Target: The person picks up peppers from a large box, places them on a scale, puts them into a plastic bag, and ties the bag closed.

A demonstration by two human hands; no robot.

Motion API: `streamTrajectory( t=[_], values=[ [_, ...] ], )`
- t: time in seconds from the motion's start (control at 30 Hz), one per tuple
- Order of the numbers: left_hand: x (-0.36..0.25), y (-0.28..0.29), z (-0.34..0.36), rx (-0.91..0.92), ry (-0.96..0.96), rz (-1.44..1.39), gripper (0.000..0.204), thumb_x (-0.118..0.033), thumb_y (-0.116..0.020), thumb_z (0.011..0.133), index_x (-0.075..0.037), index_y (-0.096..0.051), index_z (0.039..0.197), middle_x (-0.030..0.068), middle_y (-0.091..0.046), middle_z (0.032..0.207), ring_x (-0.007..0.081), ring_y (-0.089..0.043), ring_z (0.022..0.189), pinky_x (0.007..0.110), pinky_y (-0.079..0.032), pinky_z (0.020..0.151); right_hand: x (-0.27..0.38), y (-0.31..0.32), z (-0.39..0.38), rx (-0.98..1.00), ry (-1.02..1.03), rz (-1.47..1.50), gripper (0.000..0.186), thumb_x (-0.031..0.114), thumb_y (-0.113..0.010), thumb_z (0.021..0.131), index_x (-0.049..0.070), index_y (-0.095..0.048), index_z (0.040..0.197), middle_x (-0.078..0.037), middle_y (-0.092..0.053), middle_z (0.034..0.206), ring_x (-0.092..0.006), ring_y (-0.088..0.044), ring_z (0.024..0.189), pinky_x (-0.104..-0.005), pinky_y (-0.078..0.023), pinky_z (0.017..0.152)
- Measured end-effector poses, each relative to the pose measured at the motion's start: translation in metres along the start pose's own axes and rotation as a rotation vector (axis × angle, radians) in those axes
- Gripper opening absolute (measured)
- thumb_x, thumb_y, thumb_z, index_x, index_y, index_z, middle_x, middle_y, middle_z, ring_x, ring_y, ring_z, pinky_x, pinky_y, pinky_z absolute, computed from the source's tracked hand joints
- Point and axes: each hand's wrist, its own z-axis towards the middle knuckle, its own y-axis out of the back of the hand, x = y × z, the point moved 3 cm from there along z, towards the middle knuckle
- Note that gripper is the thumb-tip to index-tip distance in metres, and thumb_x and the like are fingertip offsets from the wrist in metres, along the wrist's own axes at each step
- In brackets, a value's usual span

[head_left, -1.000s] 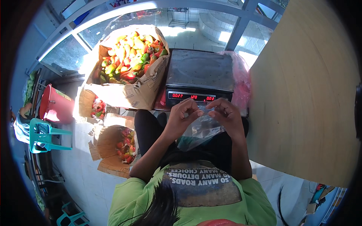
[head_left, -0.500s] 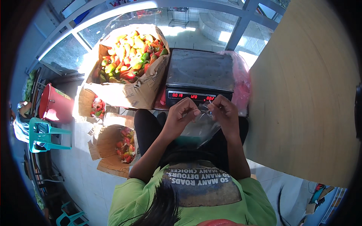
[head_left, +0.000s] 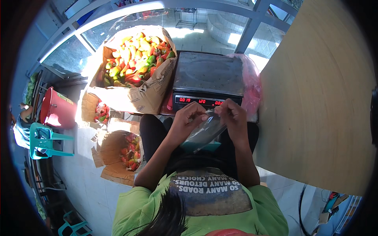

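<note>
- Both hands meet just on the near side of the weighing scale [head_left: 208, 72]. The right hand [head_left: 234, 120] has its fingertips closed on the rim of a clear plastic bag [head_left: 202, 135]; the left hand [head_left: 187, 118] has thumb and forefinger drawn together and seems to pinch the bag's edge too, though the film there is hard to see.
- That one bag hangs slack between the hands, below the scale's front panel. Handling such thin film well, I judge, calls for light fingertip pressure: rub the layers until they slide apart, get one layer in each pinch, then draw the hands apart evenly so that the rim does not tear.
- One scale, its red display [head_left: 201, 100] lit, the fingers of the right hand overlapping its right end.
- One bundle of pink plastic [head_left: 252, 84], against the scale's right side.
- One large wooden board [head_left: 315, 102], further right of the scale.
- Three cardboard boxes left of the scale: a big box [head_left: 128, 98] just beside it, a low box [head_left: 110, 147] nearer the person, and a small box [head_left: 89, 110] between big box and bucket. Peppers [head_left: 134, 59] heap the big one, overlapping too much to count.
- One red bucket [head_left: 59, 108], well left of the scale.
- Two teal chairs [head_left: 41, 137], also well left, one cut by the lower edge.
- One metal frame [head_left: 245, 35] with glass, beyond the scale.
</note>
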Motion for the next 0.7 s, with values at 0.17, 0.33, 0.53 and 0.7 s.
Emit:
streamTrajectory(
  t=[0.17, 0.33, 0.53, 0.7],
  values=[
    [0.004, 0.011, -0.001, 0.000, -0.122, 0.184, 0.017, -0.007, -0.062, 0.078, 0.000, -0.050, 0.069, 0.0021, -0.047, 0.063, 0.0100, -0.043, 0.060, 0.025, -0.033, 0.055, -0.002, 0.011, 0.000, -0.106, -0.067, 0.005, 0.022, 0.016, -0.058, 0.085, 0.001, -0.054, 0.070, 0.001, -0.052, 0.061, -0.0026, -0.042, 0.049, -0.0194, -0.031, 0.045],
    [-0.002, 0.009, 0.003, -0.045, -0.217, 0.299, 0.026, -0.009, -0.061, 0.078, 0.000, -0.042, 0.065, 0.0017, -0.038, 0.059, 0.0104, -0.036, 0.056, 0.026, -0.028, 0.052, -0.008, 0.013, -0.001, -0.056, -0.113, 0.110, 0.015, 0.014, -0.058, 0.084, 0.003, -0.057, 0.075, 0.002, -0.053, 0.062, -0.0030, -0.045, 0.051, -0.0194, -0.034, 0.045],
    [0.007, 0.014, 0.006, -0.120, -0.247, 0.244, 0.029, -0.010, -0.060, 0.081, 0.002, -0.038, 0.064, 0.0040, -0.031, 0.057, 0.0110, -0.030, 0.055, 0.029, -0.026, 0.050, -0.001, 0.009, -0.003, 0.108, -0.095, 0.179, 0.011, 0.012, -0.061, 0.082, 0.003, -0.056, 0.078, 0.001, -0.055, 0.070, -0.0036, -0.048, 0.061, -0.0184, -0.038, 0.055],
    [0.003, 0.012, 0.007, -0.080, -0.177, 0.139, 0.014, -0.006, -0.058, 0.082, 0.001, -0.051, 0.072, -0.0010, -0.049, 0.064, 0.0051, -0.040, 0.059, 0.022, -0.032, 0.055, -0.004, 0.016, -0.003, -0.034, -0.056, -0.001, 0.014, 0.012, -0.061, 0.082, 0.003, -0.053, 0.074, 0.002, -0.052, 0.066, -0.0029, -0.044, 0.056, -0.0192, -0.035, 0.050]
  ],
)
